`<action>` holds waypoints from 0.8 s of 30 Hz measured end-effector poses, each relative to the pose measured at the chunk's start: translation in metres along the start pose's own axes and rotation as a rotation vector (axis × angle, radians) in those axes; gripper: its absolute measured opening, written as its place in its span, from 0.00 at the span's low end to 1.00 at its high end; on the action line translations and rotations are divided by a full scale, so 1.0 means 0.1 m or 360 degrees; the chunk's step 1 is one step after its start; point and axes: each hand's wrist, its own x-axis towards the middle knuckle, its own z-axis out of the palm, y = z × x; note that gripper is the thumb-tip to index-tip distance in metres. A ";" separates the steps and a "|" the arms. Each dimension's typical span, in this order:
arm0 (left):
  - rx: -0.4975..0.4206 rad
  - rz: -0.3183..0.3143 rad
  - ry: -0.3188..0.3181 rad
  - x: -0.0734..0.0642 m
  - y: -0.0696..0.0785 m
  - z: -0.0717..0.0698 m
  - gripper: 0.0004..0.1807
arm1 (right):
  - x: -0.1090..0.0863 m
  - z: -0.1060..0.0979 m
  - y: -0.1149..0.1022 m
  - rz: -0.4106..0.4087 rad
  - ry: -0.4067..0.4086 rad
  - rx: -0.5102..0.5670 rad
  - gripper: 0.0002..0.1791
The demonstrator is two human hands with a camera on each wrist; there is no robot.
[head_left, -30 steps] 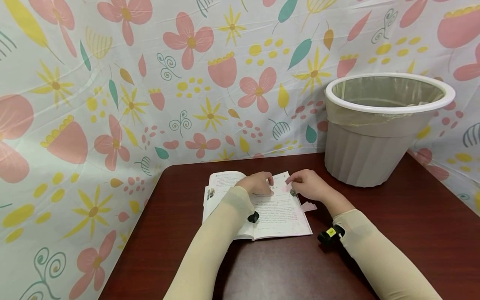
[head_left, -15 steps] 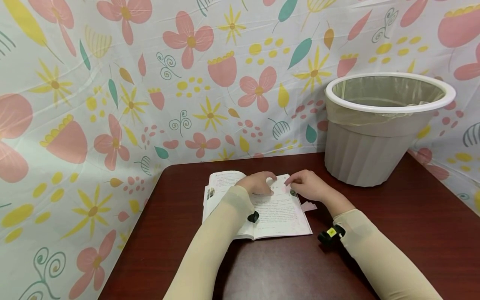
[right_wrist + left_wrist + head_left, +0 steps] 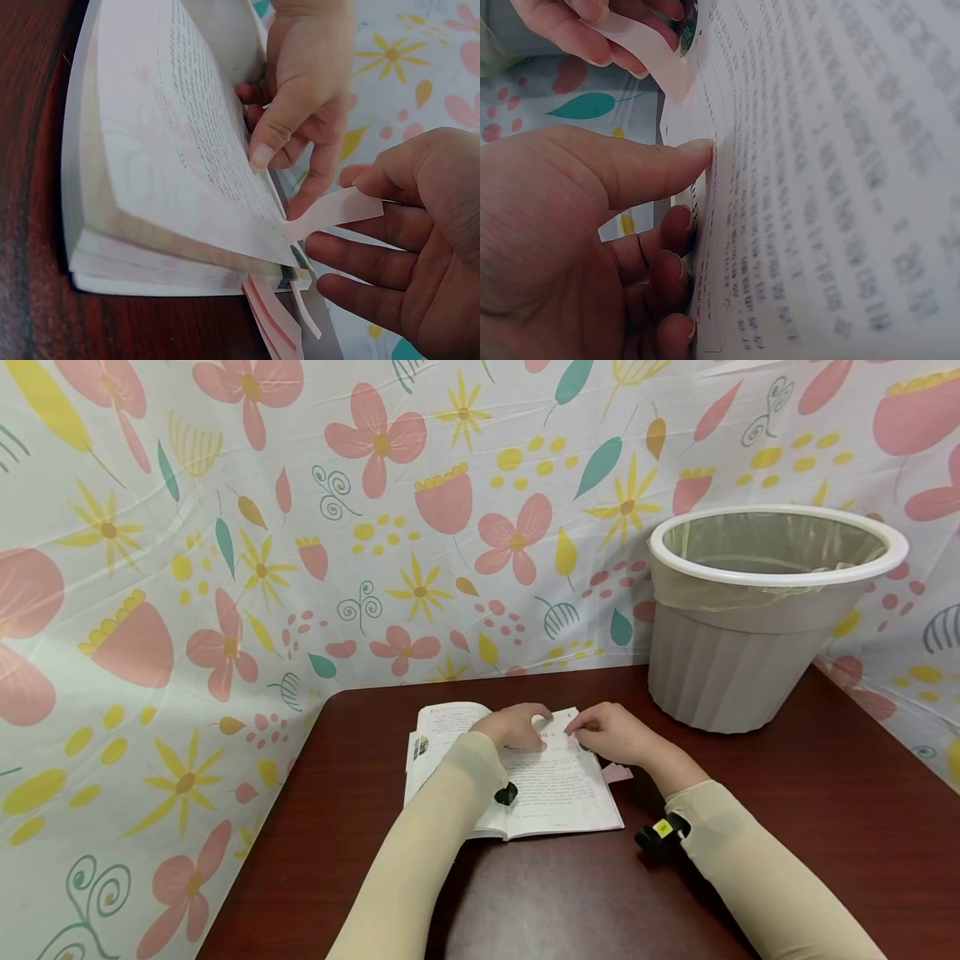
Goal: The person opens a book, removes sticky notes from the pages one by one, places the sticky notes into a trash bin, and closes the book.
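Observation:
An open book [image 3: 558, 797] with printed pages lies on the table. My left hand [image 3: 513, 728] rests on its right-hand page; in the left wrist view the thumb [image 3: 682, 166] presses near the printed edge, with the other fingertips bent against the paper. My right hand [image 3: 618, 733] is at the page's upper right. Between its thumb and index finger it pinches a pale pink paper strip [image 3: 341, 210], whose far end lies against the page. More pink strips [image 3: 274, 319] stick out from the book's side, below the right hand.
A large grey-white trash bin [image 3: 738, 660] with a clear liner stands at the table's back right. The dark red-brown table [image 3: 585, 893] meets a floral cloth backdrop [image 3: 465, 610] behind the book. A black wrist camera [image 3: 652, 837] sits under the right wrist.
The right hand's fingertips have shifted slightly left and down over the page with the pink strip. Since the first frame, the left hand's fingers have spread a little toward the page's top.

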 end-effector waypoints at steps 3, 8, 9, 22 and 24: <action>0.0009 -0.0024 -0.0006 0.00 0.01 0.00 0.31 | -0.01 0.00 -0.01 -0.0006 -0.0005 -0.0005 0.14; 0.0009 -0.0021 0.0002 0.00 0.01 0.00 0.31 | -0.03 0.00 -0.04 -0.0035 -0.0013 0.0002 0.13; 0.0005 -0.0013 0.0007 -0.01 0.01 0.00 0.30 | -0.03 0.00 -0.04 -0.0042 -0.0015 0.0005 0.13; 0.0009 0.0046 0.0018 -0.02 -0.02 -0.01 0.30 | -0.11 -0.13 -0.25 -0.0127 0.0038 0.0069 0.11; 0.0005 0.0053 0.0022 -0.03 -0.02 -0.02 0.30 | -0.14 -0.17 -0.31 -0.0140 0.0044 0.0092 0.11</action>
